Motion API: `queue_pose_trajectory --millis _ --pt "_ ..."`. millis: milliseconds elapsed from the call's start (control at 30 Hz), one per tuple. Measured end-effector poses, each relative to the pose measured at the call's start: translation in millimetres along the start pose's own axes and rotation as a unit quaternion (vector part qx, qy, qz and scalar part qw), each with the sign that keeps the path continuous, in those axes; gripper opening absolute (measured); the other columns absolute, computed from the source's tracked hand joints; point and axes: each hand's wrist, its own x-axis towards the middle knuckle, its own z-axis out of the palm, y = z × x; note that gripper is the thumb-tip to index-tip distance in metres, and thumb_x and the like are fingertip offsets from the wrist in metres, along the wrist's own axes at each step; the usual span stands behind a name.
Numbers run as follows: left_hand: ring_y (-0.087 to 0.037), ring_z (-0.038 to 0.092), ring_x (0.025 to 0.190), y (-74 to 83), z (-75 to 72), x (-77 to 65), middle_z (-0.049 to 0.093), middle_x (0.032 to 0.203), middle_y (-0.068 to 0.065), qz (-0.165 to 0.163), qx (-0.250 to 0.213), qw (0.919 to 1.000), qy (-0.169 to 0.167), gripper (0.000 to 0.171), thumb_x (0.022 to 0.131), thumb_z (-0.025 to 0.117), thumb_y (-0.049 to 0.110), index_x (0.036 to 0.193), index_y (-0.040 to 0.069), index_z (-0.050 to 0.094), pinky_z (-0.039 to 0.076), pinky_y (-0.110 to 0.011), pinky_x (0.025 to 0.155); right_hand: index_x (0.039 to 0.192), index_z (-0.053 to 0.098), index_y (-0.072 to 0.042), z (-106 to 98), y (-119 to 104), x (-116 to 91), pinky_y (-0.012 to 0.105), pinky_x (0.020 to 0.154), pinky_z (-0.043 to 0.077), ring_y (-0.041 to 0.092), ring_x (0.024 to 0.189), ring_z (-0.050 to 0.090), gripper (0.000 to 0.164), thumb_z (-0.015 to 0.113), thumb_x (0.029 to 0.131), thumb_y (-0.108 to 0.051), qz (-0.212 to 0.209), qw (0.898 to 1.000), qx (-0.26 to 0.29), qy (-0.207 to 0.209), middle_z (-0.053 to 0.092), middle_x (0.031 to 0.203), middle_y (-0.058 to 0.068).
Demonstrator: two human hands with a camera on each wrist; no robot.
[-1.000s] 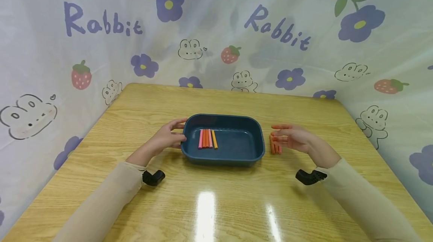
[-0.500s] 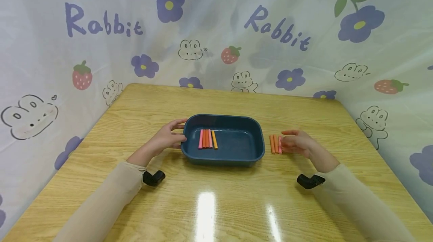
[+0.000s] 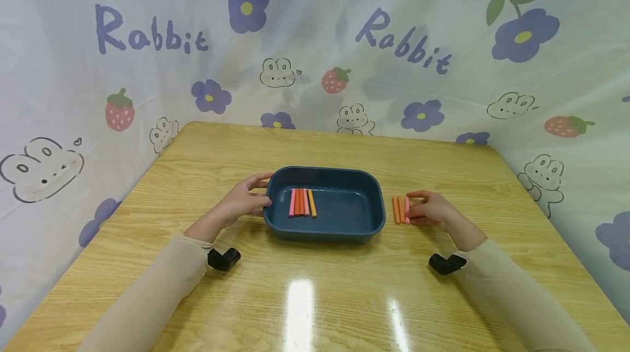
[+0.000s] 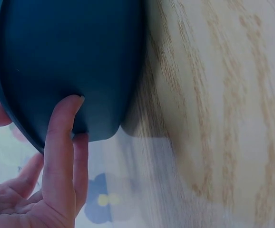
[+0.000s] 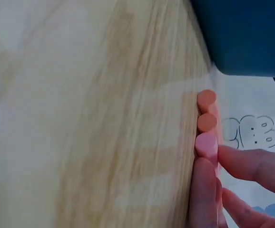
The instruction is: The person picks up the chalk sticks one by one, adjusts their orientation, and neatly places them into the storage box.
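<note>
A dark blue rectangular tray (image 3: 344, 233) stands mid-table with several pink, red-orange and yellow-orange crayon-like sticks (image 3: 302, 203) lying in it. My left hand (image 3: 241, 198) rests against its left end, fingers spread along the rim and outer wall; in the left wrist view a fingertip (image 4: 66, 114) touches that wall. To the tray's right lie two orange sticks (image 3: 398, 210) and a pink stick (image 5: 206, 145), side by side on the table. The fingertips of my right hand (image 3: 435, 211) touch the pink stick's right side; part of that stick is hidden behind them.
The wooden table (image 3: 325, 147) carries light glare near its front. A white cloth (image 3: 315, 40) with rabbit, flower and strawberry prints hangs behind and beside it. Black wrist devices (image 3: 223, 259) sit at both cuffs.
My right hand has moved from over the loose sticks to their right and lowered against the pink stick. My left hand and the tray have stayed put.
</note>
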Motion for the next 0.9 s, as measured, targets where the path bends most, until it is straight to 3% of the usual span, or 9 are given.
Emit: queue_pose_trajectory --millis 233,533,667,800,900 --pt "-0.040 0.050 0.114 -0.1 0.0 -0.1 0.031 0.139 -0.022 0.003 0.000 1.0000 -0.002 0.071 0.085 0.057 -0.001 0.147 0.012 0.026 0.054 -0.041 0.073 0.140 0.024 0.009 0.8 -0.4 2.3 0.035 0.072 0.055 0.020 0.076 0.062 0.066 0.059 0.084 0.008 0.002 1.000 -0.019 0.009 0.047 0.107 0.020" --pt "-0.040 0.049 0.115 -1.1 -0.7 0.8 0.030 0.140 -0.022 0.002 -0.004 1.0000 -0.002 0.071 0.085 0.058 0.000 0.147 0.012 0.026 0.054 -0.041 0.073 0.142 0.020 0.006 -0.9 0.1 -1.7 0.034 0.075 0.054 0.017 0.080 0.062 0.069 0.058 0.084 0.008 -0.013 1.000 0.024 0.015 0.046 0.116 0.023" --pt "-0.040 0.048 0.116 -1.4 -0.5 1.3 0.030 0.140 -0.021 0.002 -0.005 1.0000 -0.003 0.070 0.085 0.058 0.000 0.147 0.013 0.027 0.054 -0.041 0.074 0.144 0.013 0.004 -5.4 1.9 -2.8 0.033 0.079 0.053 0.016 0.084 0.063 0.072 0.057 0.087 0.005 -0.013 0.997 0.082 -0.002 0.055 0.115 0.017" --pt "-0.039 0.048 0.116 -1.6 -0.6 1.0 0.030 0.140 -0.021 0.002 -0.004 1.0000 -0.002 0.070 0.085 0.058 0.000 0.147 0.013 0.027 0.054 -0.041 0.074 0.146 0.007 0.002 -5.9 -0.7 -4.1 0.033 0.079 0.053 0.017 0.084 0.065 0.073 0.054 0.089 0.006 -0.008 0.986 0.164 -0.015 0.062 0.099 0.009" --pt "-0.040 0.049 0.115 -1.7 -0.9 0.9 0.030 0.140 -0.022 0.002 -0.004 1.0000 -0.002 0.070 0.085 0.057 0.000 0.147 0.013 0.027 0.054 -0.041 0.074 0.146 0.004 0.000 -4.4 -4.9 -5.9 0.033 0.079 0.053 0.018 0.081 0.066 0.073 0.051 0.090 0.007 -0.011 0.980 0.197 -0.019 0.061 0.095 0.009"
